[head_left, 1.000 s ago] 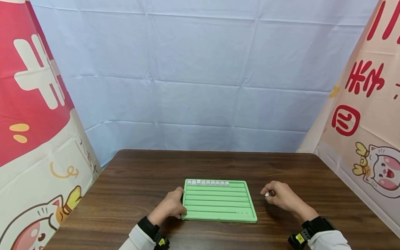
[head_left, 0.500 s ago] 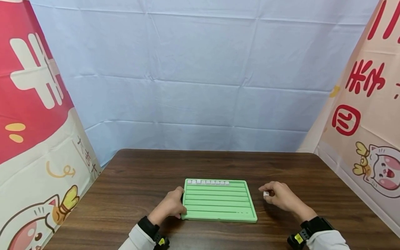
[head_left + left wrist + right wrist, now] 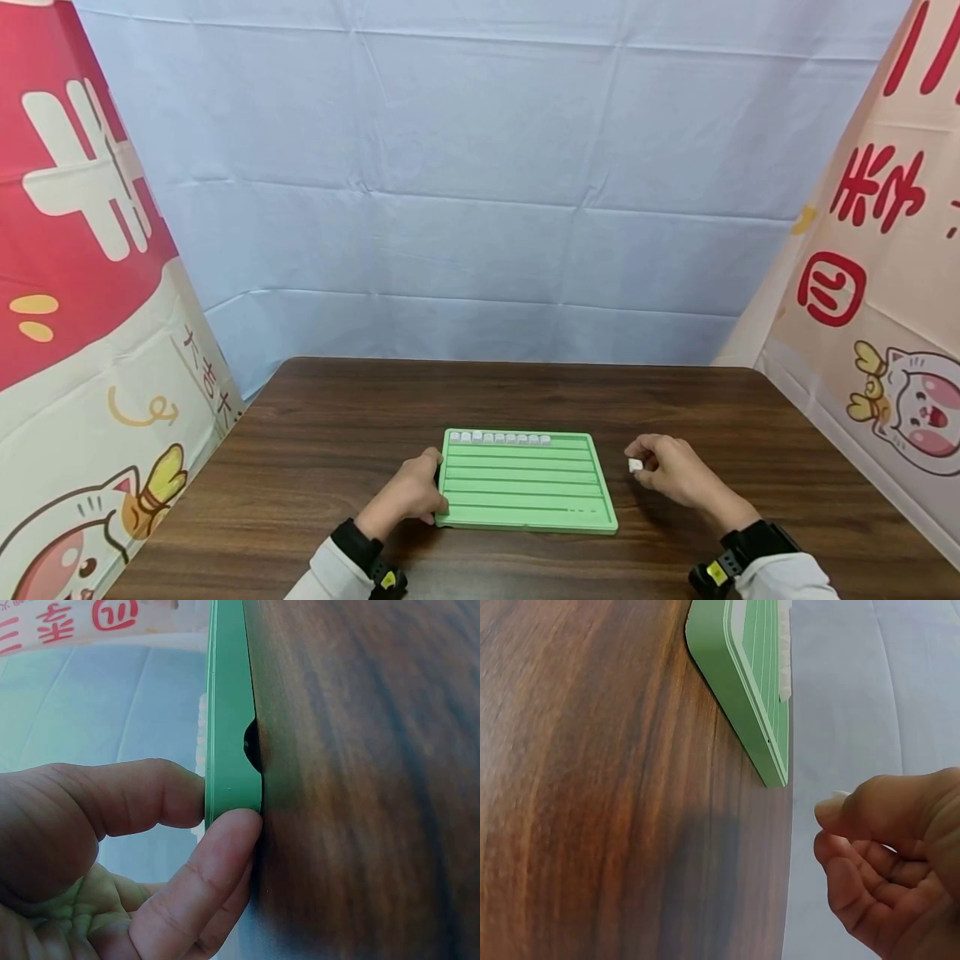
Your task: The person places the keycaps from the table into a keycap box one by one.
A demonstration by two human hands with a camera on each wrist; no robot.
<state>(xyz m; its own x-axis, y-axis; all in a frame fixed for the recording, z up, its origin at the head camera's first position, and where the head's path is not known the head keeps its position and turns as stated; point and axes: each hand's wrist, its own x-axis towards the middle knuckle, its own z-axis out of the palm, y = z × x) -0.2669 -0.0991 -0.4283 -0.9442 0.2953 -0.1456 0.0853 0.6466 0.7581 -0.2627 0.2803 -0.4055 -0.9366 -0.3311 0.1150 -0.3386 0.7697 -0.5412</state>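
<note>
A flat green tray (image 3: 521, 492) with raised ridges lies on the table, and small white keycaps (image 3: 500, 438) line most of its top row. At its left side my left hand (image 3: 411, 490) holds the edge. The left wrist view has the thumb and a finger of that left hand (image 3: 180, 877) against the tray's green side wall (image 3: 232, 787) near a corner. Off to the right of the tray, my right hand (image 3: 678, 473) pinches a white keycap (image 3: 635, 466) between thumb and fingertips, over the table. The right wrist view leaves only a sliver of that keycap (image 3: 841, 794) behind the thumb.
The brown wood-grain table (image 3: 360, 400) reaches back to a light blue cloth (image 3: 465, 183). Printed banners hang on the left (image 3: 187, 375) and right (image 3: 862, 367) sides. Each wrist wears a black strap with a camera.
The keycap in my right fingertips has turned and now shows more of its white face. My right hand shifted slightly left, then back. The left hand and the tray stay put.
</note>
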